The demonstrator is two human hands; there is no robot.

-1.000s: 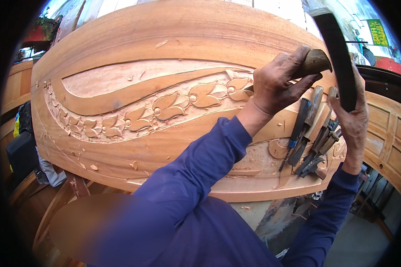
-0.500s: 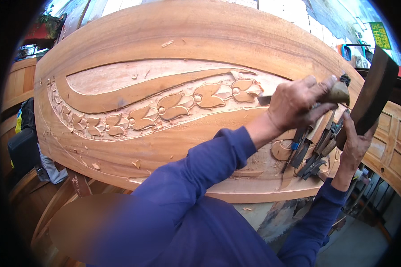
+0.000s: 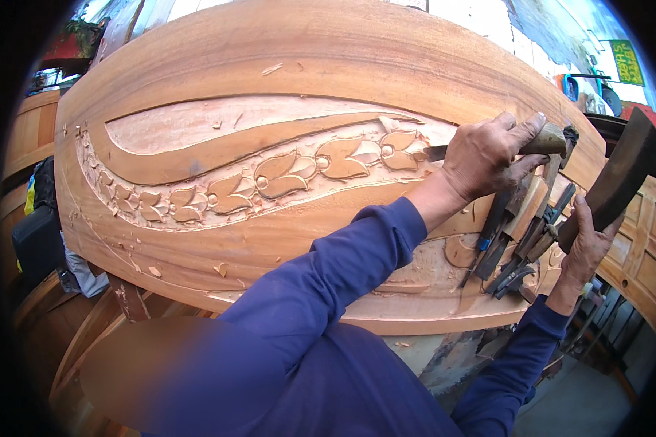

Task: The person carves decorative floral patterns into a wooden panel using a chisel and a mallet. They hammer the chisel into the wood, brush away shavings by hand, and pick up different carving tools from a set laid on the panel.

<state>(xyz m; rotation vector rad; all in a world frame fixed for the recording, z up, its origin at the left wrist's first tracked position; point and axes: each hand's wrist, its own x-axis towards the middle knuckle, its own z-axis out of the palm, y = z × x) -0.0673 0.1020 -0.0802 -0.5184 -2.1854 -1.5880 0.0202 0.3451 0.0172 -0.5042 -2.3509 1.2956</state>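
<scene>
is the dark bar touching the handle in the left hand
Apart: the head view shows a gap, board behind it, between the bar and the handle.

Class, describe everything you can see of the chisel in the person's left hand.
The chisel has a thick, rounded, brownish handle that looks wooden and a dark blade that looks metal. The left hand wraps round it, hiding its middle. It lies roughly crosswise in view, handle end to the right and slightly higher in the picture, blade pointing left at the right end of the carved flower row. Whether the tip touches the wood is unclear.
</scene>
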